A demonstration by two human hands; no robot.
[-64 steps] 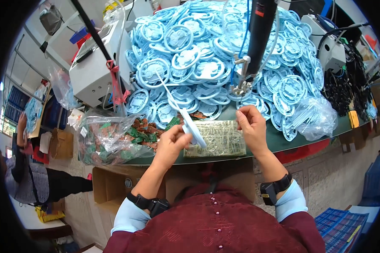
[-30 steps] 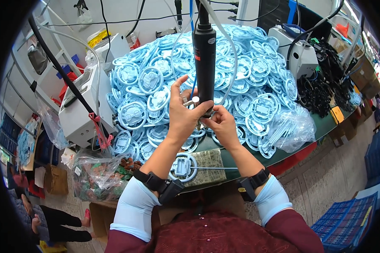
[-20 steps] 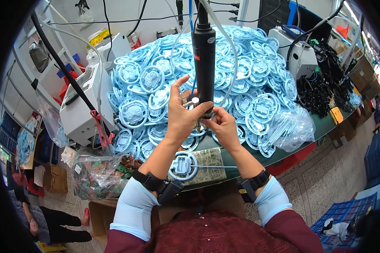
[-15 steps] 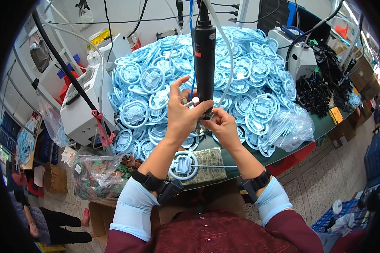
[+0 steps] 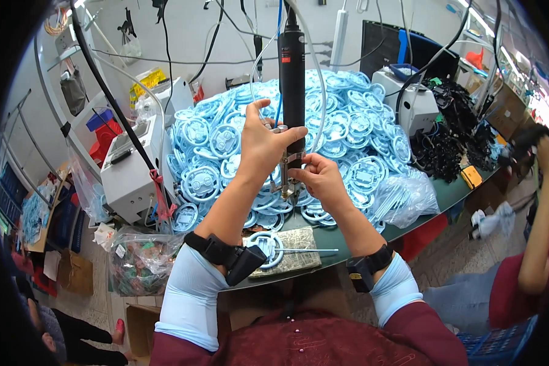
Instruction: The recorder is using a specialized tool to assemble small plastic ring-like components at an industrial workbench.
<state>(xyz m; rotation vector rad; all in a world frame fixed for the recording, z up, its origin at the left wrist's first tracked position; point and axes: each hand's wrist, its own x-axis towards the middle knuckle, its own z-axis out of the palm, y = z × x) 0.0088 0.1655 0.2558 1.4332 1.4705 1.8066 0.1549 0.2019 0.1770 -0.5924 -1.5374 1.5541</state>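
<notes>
1. Black and upright, the cylindrical tool (image 5: 293, 91) is gripped by the left hand (image 5: 262, 143), thumb across the barrel and one finger raised, much as a moment ago.
2. Thumb and fingers of the right hand (image 5: 323, 180) pinch near the metal fitting (image 5: 285, 174) at the tool's lower end; the exact contact is hidden.
3. Below, a pale-blue ring piece (image 5: 265, 251), seemingly the one the left hand held earlier, now lies on a wrapped block (image 5: 302, 236) on the desk (image 5: 333, 235), its rod (image 5: 317, 250) pointing right. Neither hand holds it: handling has shifted to the tool.
4. Beyond spreads a heap of similar pieces (image 5: 226, 140).
5. Far right, a co-worker (image 5: 531, 268) has come into fuller view.
</notes>
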